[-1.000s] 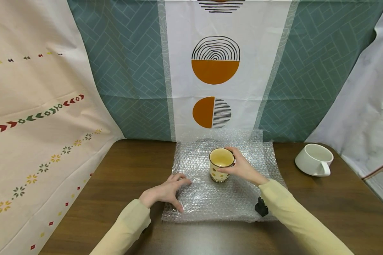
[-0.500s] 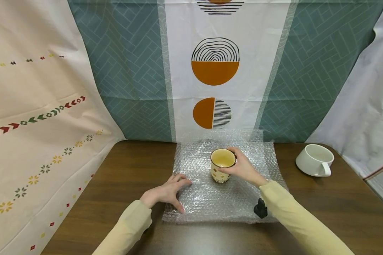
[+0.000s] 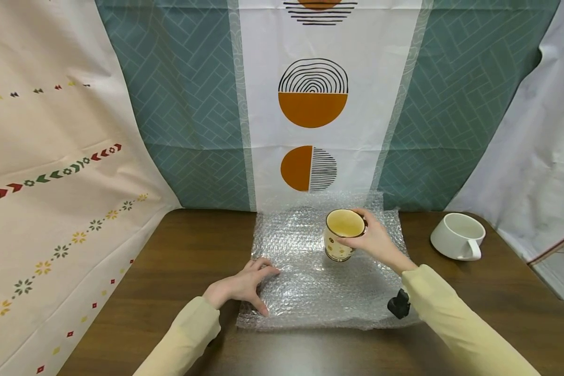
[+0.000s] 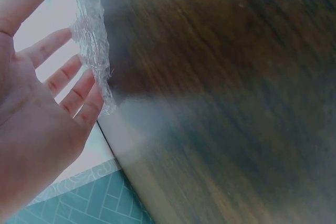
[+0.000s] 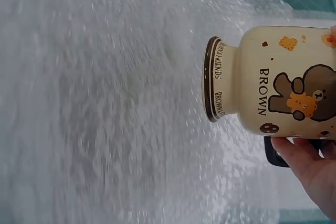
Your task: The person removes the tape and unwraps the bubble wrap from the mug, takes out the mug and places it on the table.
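Observation:
A cream mug (image 3: pixel 332 241) with a dark rim is upright over the bubble wrap (image 3: pixel 305 292) in the head view. My right hand (image 3: pixel 378 243) grips it from the right side, thumb in front and fingers behind. In the right wrist view the mug (image 5: pixel 252 85) shows a printed bear, the word BROWN and a dark handle (image 5: pixel 275 153) beside the fingers. My left hand (image 3: pixel 244 284) rests at the left edge of the bubble wrap, fingers relaxed and spread. The left wrist view shows its fingertips at the edge of the wrap (image 4: pixel 94 40).
A white mug (image 3: pixel 456 237) stands at the back right of the brown wooden table (image 3: pixel 207 235), its handle facing front. Patterned curtains (image 3: pixel 197 104) hang behind the table, and the far edge of the wrap reaches up against them. A pale cloth (image 3: pixel 75 172) lines the left side.
My right hand has carried the cream mug to the right and slightly back over the bubble wrap. The left hand holds its place at the wrap's left edge.

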`<state>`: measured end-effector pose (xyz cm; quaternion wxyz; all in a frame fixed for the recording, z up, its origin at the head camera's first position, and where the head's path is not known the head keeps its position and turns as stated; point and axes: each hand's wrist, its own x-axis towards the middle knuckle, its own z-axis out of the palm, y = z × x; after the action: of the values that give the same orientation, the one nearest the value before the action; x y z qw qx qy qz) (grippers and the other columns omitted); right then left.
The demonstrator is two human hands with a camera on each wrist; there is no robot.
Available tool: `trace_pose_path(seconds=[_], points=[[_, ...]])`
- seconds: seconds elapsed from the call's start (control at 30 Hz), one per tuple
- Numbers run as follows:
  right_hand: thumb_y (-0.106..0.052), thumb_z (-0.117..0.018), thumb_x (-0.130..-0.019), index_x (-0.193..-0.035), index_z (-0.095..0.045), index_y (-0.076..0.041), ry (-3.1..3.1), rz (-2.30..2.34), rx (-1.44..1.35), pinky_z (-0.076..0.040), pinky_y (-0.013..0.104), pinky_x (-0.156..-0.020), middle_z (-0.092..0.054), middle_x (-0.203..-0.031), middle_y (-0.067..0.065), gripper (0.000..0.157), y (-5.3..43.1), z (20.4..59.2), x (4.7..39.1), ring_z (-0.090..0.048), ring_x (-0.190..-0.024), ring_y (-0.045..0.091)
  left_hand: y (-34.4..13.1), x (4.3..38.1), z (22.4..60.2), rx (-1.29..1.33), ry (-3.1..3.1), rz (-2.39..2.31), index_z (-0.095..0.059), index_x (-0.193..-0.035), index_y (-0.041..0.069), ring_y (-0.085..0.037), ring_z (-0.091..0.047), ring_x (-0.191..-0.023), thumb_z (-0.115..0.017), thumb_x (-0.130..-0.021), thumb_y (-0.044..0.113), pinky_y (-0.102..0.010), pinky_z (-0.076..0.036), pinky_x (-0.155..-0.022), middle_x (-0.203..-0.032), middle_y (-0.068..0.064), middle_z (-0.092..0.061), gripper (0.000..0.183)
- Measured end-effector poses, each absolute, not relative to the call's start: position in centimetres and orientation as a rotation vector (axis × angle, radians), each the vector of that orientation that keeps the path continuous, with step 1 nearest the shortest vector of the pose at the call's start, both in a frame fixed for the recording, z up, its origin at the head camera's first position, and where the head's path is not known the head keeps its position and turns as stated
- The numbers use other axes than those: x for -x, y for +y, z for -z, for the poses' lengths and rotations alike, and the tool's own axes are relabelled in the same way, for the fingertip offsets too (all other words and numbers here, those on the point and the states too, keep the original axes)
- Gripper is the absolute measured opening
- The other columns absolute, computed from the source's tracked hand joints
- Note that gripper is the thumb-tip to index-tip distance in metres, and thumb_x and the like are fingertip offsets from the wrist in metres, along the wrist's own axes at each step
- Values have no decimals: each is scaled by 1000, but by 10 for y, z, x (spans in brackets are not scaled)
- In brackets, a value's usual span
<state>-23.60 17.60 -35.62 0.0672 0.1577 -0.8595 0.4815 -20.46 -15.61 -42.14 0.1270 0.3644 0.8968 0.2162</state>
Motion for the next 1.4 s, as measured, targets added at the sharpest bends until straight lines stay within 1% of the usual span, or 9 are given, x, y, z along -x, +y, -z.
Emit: trace_pose_path(seconds=[0.13,0.33,0.53,0.67,0.83,0.93,1.2,1.27,1.4], points=[[-25,-80,-68,-130,-36,-1,-2594,-1399,-432,-43,46,-78,-42,-122,19,80,192,352,233,-46,-104,34,-156,204,421,-1045,2599,-638,-42,-133,10,-28,-28,-114,-84,-59,38,-46,-36,-88,-131,-10,-28,90],[-28,-78,-72,-133,-30,3,-2584,-1329,-371,-41,51,-79,-38,-123,23,83,216,344,226,-43,-106,37,-156,205,421,-1034,2599,-625,-41,-133,11,-30,-27,-116,-83,-59,39,-46,-36,-88,-130,-9,-28,90],[-31,-76,-74,-133,-31,3,-2556,-1262,-286,-39,53,-79,-38,-122,23,82,239,338,221,-42,-105,38,-156,205,418,-1008,2580,-634,-40,-134,11,-31,-25,-119,-83,-60,38,-47,-35,-88,-132,-10,-27,90],[-30,-75,-74,-133,-30,3,-2537,-1265,-258,-39,53,-78,-38,-121,23,81,256,337,217,-42,-104,38,-155,204,416,-996,2558,-658,-39,-135,10,-32,-23,-120,-83,-62,36,-47,-35,-88,-133,-12,-26,89],[-28,-74,-76,-133,-28,5,-2553,-1241,-228,-39,48,-76,-37,-120,22,81,277,339,211,-42,-103,36,-154,204,416,-1006,2545,-667,-39,-135,10,-33,-22,-120,-82,-63,37,-48,-34,-88,-133,-13,-25,88],[-29,-74,-76,-133,-27,6,-2575,-1200,-204,-39,48,-75,-38,-119,24,82,286,340,206,-42,-102,38,-154,204,417,-995,2554,-654,-38,-135,10,-32,-23,-120,-82,-63,38,-47,-34,-88,-134,-12,-25,89],[-27,-77,-73,-129,-33,7,-2586,-1072,-156,-37,44,-69,-43,-114,26,79,308,349,194,-44,-97,40,-153,204,415,-984,2560,-631,-39,-135,10,-32,-23,-120,-82,-62,36,-48,-35,-88,-133,-12,-25,89],[-27,-77,-72,-128,-33,7,-2587,-1053,-146,-35,44,-69,-43,-113,26,78,314,352,191,-43,-96,40,-152,204,415,-986,2565,-621,-39,-135,10,-32,-23,-119,-83,-62,36,-48,-35,-88,-132,-13,-25,89],[-26,-77,-73,-130,-30,8,-2604,-1047,-120,-34,50,-71,-40,-114,27,81,324,359,184,-41,-97,41,-152,204,415,-976,2559,-619,-39,-135,10,-33,-22,-121,-82,-62,35,-48,-35,-88,-133,-13,-25,89]])
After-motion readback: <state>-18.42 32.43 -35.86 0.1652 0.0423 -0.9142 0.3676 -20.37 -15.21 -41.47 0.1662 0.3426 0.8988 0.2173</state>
